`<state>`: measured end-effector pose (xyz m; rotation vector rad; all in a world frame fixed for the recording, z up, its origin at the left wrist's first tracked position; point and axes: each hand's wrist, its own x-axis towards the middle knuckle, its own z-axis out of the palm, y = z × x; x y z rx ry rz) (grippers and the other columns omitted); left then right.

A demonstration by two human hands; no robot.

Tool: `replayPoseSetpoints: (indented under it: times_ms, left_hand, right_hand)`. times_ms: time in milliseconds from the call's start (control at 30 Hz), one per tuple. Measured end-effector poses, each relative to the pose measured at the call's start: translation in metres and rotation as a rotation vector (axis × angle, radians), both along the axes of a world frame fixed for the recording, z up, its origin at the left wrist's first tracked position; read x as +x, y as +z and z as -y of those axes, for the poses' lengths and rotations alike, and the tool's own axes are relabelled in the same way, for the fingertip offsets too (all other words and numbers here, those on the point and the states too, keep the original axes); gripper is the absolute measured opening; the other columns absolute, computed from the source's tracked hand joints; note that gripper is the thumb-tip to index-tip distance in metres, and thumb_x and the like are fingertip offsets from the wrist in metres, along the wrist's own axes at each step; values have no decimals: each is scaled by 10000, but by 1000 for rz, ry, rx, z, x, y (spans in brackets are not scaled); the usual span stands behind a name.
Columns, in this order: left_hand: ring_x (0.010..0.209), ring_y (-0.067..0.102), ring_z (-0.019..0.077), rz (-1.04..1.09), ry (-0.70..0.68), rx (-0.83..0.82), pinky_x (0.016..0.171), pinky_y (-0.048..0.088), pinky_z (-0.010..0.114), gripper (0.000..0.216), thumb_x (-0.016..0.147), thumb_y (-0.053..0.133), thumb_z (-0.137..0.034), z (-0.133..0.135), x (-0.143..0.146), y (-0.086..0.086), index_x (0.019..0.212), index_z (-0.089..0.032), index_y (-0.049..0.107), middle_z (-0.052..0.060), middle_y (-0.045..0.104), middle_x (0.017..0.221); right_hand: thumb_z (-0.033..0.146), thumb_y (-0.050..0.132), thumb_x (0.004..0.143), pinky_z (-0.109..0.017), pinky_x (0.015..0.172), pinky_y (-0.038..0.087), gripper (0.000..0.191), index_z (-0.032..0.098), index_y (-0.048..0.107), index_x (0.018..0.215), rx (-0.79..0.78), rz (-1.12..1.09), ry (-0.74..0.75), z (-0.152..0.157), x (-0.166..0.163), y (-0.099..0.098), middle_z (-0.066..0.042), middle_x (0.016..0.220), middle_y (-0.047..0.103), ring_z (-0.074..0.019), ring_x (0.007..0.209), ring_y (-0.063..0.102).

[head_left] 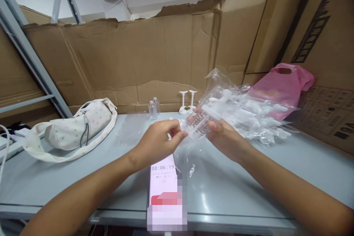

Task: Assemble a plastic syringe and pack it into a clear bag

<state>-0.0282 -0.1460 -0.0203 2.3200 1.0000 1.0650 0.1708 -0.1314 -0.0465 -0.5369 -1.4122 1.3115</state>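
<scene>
My right hand (221,131) grips a small see-through plastic piece (199,123) with rows of small slot-like marks and a white strip across it. At that piece's left edge is my left hand (163,134), its thumb and forefinger pinched together. Whatever lies between those fingertips is too small or hidden to make out. Behind my hands, two white T-topped stands (187,102) rise upright from round bases. Just beyond my right hand lies a large clear bag (249,114) filled with white plastic parts.
A phone (163,184) showing a timer lies at the table's front edge. Two small clear bottles (153,110) stand at the back beside a flat clear bag (129,129). A white cloth bag (80,127) sits left; a pink plastic bag (279,84) sits right. Cardboard (143,55) walls the back.
</scene>
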Motion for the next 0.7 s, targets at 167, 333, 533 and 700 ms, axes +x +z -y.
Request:
replayPoseSetpoints:
  times_ms: [167,333,533,700]
  left_hand:
    - [587,488,112,153,-6,-139,549,346,234,217,864,496,-325,2,1,4,703,-182,519,-12,515,652]
    - [543,404,94,219,43,-29,528,280,234,218,847,531,-320,6,-2,6,682,-181,505,-29,463,605]
    - [507,320,98,-3,18,-121,497,215,249,254,886,460,-328,2,-2,-4,675,-187,445,-43,401,548]
    - [529,358,94,83,31,-127,519,276,239,285,925,371,-372,1,-2,-9,705,-192,396,-44,400,568]
  right_hand:
    - [512,690,687,-405,895,433,515,263,580,1124,-30,12,65,-2,1,-2,-62,1104,639,-263,1057,561]
    - [530,662,712,-393,856,458,423,242,626,1020,-47,32,120,-8,6,-1,-61,1032,658,-250,1000,588]
    - [409,645,776,-351,831,457,357,263,593,1097,-92,53,131,-7,6,-3,-43,1042,665,-214,958,607]
    - [406,636,783,-339,799,463,295,236,617,1024,-67,-19,111,-4,1,0,-45,998,670,-217,928,606]
